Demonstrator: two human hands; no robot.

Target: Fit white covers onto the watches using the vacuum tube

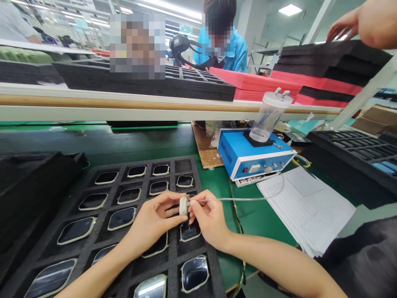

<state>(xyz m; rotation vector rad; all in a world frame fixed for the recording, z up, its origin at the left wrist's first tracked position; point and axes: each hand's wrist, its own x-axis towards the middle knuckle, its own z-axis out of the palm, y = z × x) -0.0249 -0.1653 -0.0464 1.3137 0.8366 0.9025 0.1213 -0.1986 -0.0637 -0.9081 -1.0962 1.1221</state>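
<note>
Between the thumb and fingers of my left hand [155, 217] is a small pale watch case [183, 206], held on edge above the foam tray. My right hand [211, 217] pinches the end of a thin clear tube [245, 199] against the side of the case. Below both hands lies a black foam tray [173, 248], its pockets holding several square watch faces with pale frames, one of them a watch face [194, 273] near the front right. The tube runs right to a blue machine [254, 155] with a clear cylinder [268, 118] on top.
Papers [307, 207] lie right of the machine. A shelf [139, 111] crosses the back, bearing black and red foam trays [257, 82]. Black foam [31, 194] stands at left, another filled tray [356, 149] at right. A person in blue [238, 45] is behind the shelf; another person's hand rests on stacked foam.
</note>
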